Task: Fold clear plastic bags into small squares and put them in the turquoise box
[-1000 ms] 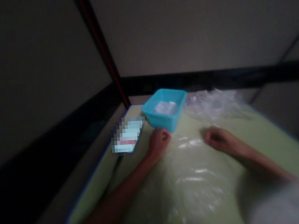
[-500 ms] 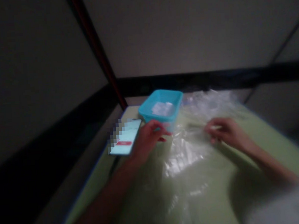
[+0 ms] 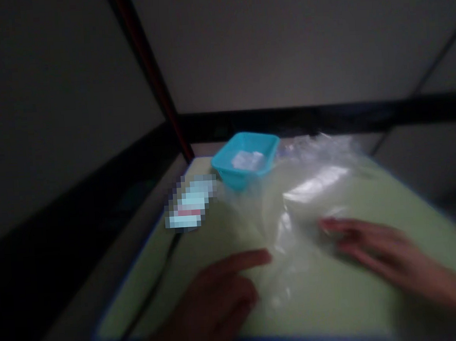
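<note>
A clear, shiny plastic bag [image 3: 283, 229] lies loosely spread over the middle of the table. My left hand [image 3: 220, 289] is low at its left, index finger stretched toward the plastic and the other fingers curled; nothing shows in its grasp. At the bag's right side is my right hand [image 3: 387, 248], fingers reaching left with a gap between thumb and fingers. Blur hides whether either hand touches the film. Behind the bag stands a turquoise plastic basket [image 3: 232, 178] holding a white, crumpled-looking item [image 3: 247, 160].
A phone [image 3: 191, 203] with a lit, pixelated screen rests left of the basket, a dark cable [image 3: 157, 283] running from it to the near edge. More crumpled clear plastic [image 3: 319, 147] lies at the back right. The pale green table [image 3: 392, 196] has blue edging; walls stand behind and left.
Both hands have come nearer to me, the left one most. Its index finger is now stretched out. The clear bag has shifted and spread, its bright folds now farther right and back.
</note>
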A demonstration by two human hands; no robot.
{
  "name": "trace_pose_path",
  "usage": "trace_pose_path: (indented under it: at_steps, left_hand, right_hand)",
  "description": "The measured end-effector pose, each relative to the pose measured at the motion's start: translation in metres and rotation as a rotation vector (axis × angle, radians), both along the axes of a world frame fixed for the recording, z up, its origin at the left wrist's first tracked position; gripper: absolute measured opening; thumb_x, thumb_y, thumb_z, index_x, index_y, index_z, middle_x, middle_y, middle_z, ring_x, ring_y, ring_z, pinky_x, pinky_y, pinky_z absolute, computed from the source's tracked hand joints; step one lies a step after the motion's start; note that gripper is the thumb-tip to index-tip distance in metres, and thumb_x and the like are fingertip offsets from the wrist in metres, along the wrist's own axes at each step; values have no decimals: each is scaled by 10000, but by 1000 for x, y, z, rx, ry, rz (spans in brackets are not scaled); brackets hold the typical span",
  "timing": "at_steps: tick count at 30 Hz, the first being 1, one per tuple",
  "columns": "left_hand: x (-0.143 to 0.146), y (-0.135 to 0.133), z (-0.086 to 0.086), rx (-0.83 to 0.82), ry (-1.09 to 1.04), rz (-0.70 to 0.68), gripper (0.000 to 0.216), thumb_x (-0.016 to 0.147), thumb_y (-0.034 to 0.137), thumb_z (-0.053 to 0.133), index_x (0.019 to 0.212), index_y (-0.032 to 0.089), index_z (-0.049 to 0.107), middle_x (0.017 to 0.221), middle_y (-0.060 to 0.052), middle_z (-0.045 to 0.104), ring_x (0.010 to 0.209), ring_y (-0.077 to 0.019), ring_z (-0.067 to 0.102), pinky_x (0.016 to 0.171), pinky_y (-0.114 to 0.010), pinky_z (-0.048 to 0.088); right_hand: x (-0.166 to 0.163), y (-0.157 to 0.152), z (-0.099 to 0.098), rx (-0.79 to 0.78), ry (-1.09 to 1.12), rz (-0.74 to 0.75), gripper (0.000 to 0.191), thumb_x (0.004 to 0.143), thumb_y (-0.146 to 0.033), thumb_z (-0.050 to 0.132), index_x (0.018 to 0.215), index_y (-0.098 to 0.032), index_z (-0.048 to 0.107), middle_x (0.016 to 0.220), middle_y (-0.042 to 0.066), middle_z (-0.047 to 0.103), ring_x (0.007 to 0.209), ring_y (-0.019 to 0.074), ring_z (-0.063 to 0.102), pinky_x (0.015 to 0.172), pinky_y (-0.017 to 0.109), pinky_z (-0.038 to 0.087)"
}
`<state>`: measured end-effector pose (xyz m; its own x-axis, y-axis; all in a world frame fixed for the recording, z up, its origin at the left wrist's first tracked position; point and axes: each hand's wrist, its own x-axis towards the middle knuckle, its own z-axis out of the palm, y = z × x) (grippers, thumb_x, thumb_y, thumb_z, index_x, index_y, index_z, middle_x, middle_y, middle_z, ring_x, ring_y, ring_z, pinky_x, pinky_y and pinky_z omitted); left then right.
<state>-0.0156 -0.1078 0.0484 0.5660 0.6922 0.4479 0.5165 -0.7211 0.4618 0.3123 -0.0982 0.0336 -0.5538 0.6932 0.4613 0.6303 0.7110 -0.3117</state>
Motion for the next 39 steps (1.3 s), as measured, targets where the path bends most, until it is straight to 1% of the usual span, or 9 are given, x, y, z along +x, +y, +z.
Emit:
trace_pose_path:
  at_steps: [5, 10, 14, 19, 25, 31, 34, 36, 39]
  left_hand:
    - [14, -6, -50, 63, 17, -87, 162, 899, 132, 457, 868, 200, 600, 1089, -33, 679, 1007, -133, 619, 907, -223, 495]
    - [19, -10, -58, 135, -32, -107, 188, 887, 89, 437, 810, 184, 579, 1081, -39, 667, 1037, -153, 574, 981, -288, 435]
    - [24, -7, -50, -94, -56, -42, 134, 855, 102, 484, 888, 196, 573, 1109, -44, 657, 1088, -172, 572, 958, -307, 444]
    - [39, 16, -48, -554, -148, 149, 133, 860, 196, 454, 775, 184, 555, 856, -42, 680, 810, -167, 643, 741, -276, 496]
    - [50, 40, -47, -750, -154, 230, 132, 826, 223, 469, 700, 185, 485, 609, 7, 621, 585, -147, 618, 537, -225, 421]
    - [61, 56, -44, -715, -118, 206, 119, 836, 163, 409, 721, 187, 421, 592, 40, 561, 411, -89, 535, 419, -185, 340]
    - [64, 57, -42, -628, -53, 251, 48, 849, 169, 422, 878, 178, 459, 573, 55, 542, 405, -104, 524, 416, -203, 377]
    - [61, 50, -42, -455, 15, 312, 179, 853, 168, 446, 1029, 148, 466, 673, 4, 608, 563, -154, 617, 518, -257, 472]
    - [52, 28, -46, -147, 127, 305, 309, 877, 181, 445, 1182, 129, 451, 1102, -145, 626, 1030, -250, 619, 797, -383, 526]
  right_hand:
    - [14, 1, -47, -141, -160, 53, 233, 906, -212, 516, 1087, -249, 659, 1271, 43, 597, 1111, 193, 588, 907, 344, 510]
    - [25, -1, -51, -120, -133, 25, 144, 868, -249, 583, 968, -240, 687, 1016, 64, 665, 944, 210, 615, 767, 352, 514]
    - [26, -9, -43, -288, -39, -44, 143, 886, -300, 545, 871, -227, 667, 890, 55, 657, 844, 198, 611, 729, 342, 495]
    - [14, -17, -33, -562, 131, -289, 281, 915, -397, 453, 753, -203, 578, 708, 15, 607, 633, 157, 568, 555, 274, 456]
    - [7, -17, -32, -593, 250, -466, 292, 865, -456, 493, 738, -197, 539, 610, -9, 554, 538, 136, 508, 457, 238, 391]
    - [4, -16, -37, -496, 355, -512, 290, 842, -441, 541, 964, -181, 502, 668, 27, 627, 542, 158, 561, 459, 258, 429]
    - [4, -17, -42, -476, 340, -525, 350, 861, -446, 515, 1063, -163, 474, 624, 10, 614, 489, 153, 538, 425, 259, 410]
    - [4, -20, -44, -383, 294, -566, 357, 873, -446, 501, 1084, -158, 485, 651, 18, 613, 508, 160, 550, 450, 276, 432]
    - [-4, -32, -46, -101, 178, -614, 317, 892, -419, 484, 1073, -164, 535, 843, 84, 636, 710, 204, 616, 613, 340, 501]
